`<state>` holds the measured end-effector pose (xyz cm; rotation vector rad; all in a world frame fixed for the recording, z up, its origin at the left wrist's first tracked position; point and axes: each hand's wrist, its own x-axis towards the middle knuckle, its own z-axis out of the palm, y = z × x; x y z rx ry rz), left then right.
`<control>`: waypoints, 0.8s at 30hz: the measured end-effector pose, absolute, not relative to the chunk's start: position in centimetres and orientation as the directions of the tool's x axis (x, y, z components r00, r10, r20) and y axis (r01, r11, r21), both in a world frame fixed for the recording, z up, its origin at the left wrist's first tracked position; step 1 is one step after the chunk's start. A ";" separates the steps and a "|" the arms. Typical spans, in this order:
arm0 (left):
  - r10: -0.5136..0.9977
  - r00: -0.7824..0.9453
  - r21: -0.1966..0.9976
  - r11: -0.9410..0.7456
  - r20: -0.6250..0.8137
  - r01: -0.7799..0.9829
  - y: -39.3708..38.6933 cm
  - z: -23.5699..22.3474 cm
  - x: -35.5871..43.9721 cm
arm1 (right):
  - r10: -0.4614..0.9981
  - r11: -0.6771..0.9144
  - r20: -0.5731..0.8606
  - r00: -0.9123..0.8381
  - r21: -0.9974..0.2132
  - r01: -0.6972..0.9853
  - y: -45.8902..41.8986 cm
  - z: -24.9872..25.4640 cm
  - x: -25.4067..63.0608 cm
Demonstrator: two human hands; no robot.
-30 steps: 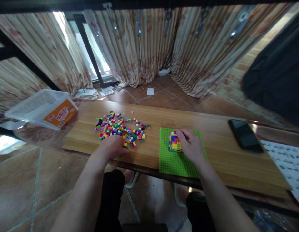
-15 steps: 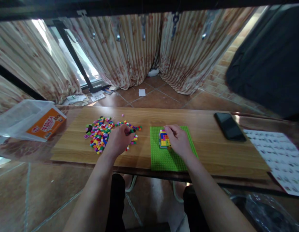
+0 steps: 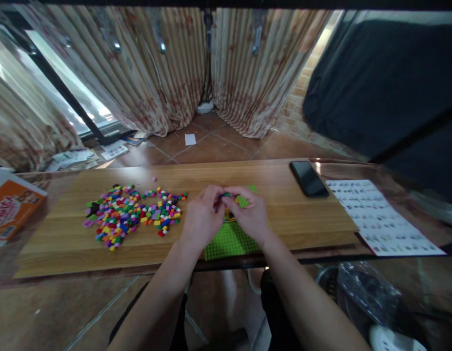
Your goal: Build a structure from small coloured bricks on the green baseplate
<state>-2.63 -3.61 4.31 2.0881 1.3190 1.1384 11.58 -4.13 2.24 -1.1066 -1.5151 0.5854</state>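
My left hand (image 3: 202,217) has closed its fingertips on a small dark green toy brick (image 3: 226,194), over the green baseplate (image 3: 231,243). Right beside it, my right hand (image 3: 250,214) is closed too, its thumb and fingers meeting the left fingertips. What the right fingers pinch is hidden. Under both hands sits a low block of coloured bricks (image 3: 229,218) on the baseplate, mostly covered from view. To the left lies a loose pile of multicoloured bricks (image 3: 121,214).
A black phone (image 3: 308,179) and a printed sheet (image 3: 381,217) lie to the right on the wooden board (image 3: 299,222). At the far left stands a plastic box with an orange label (image 3: 13,207). A clear plastic bag (image 3: 368,287) is below the table at right.
My left hand has moved right, from the loose pile to the baseplate, carrying the green brick to my right hand. The view has turned to the right.
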 end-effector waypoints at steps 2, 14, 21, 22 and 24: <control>0.890 0.198 0.761 -0.455 0.411 0.462 -3.5 4.2 -2.3 | 0.884 0.424 0.457 0.095 -0.871 0.247 -4.0 2.0 11.8; 0.971 0.159 0.980 -0.191 0.180 0.055 -2.6 4.2 -1.6 | 0.902 0.380 0.414 0.121 -0.896 0.229 -4.0 2.1 12.0; 0.977 0.096 0.979 -0.197 0.191 0.053 -2.5 4.8 -1.4 | 0.902 0.370 0.422 0.094 -0.866 0.338 -4.1 2.3 11.7; 0.975 0.096 0.977 -0.205 0.199 0.061 -2.5 4.8 -1.4 | 0.904 0.368 0.417 0.095 -0.871 0.327 -4.0 2.2 11.6; 0.975 0.095 0.976 -0.208 0.202 0.058 -2.3 4.7 -1.4 | 0.910 0.358 0.401 0.104 -0.888 0.290 -3.8 2.1 11.6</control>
